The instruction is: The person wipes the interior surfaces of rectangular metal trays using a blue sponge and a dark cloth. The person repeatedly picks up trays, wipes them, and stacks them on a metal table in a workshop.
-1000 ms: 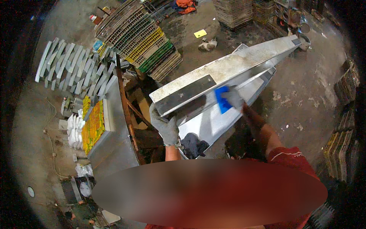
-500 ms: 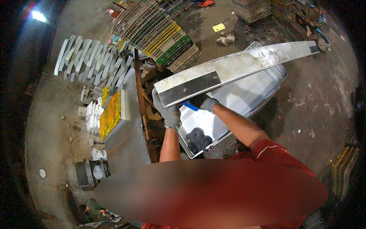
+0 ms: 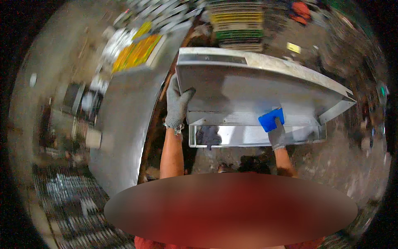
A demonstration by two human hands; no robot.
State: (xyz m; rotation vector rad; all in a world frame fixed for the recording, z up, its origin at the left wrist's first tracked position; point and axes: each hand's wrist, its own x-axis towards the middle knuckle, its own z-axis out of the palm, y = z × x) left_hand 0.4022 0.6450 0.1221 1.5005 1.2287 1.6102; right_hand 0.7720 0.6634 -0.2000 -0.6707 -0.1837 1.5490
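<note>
A long metal tray [image 3: 232, 87] is tipped up on its side, its hollow inner face toward me. My left hand [image 3: 178, 103], in a grey knit glove, is closed around its left end, thumb on the inside. In my gloved right hand [image 3: 277, 137] is a flat blue scraper [image 3: 270, 119], held against the tray's lower inner part. Beneath lies a second metal tray [image 3: 253, 135], with a dark crumpled cloth [image 3: 208, 136] in its left end.
On my left stands a grey metal table [image 3: 120, 99] with a yellow-orange slab-like stack [image 3: 137, 52] on it. Stacked slatted crates [image 3: 236, 25] stand beyond the tray, and metal bars [image 3: 166, 12] lie at the far left. A yellow sheet [image 3: 293, 47] lies on the floor.
The view has turned. The tray has tilted so its inside faces me, where its outer side showed before. My right hand and the scraper have come from behind it to its inner face.
</note>
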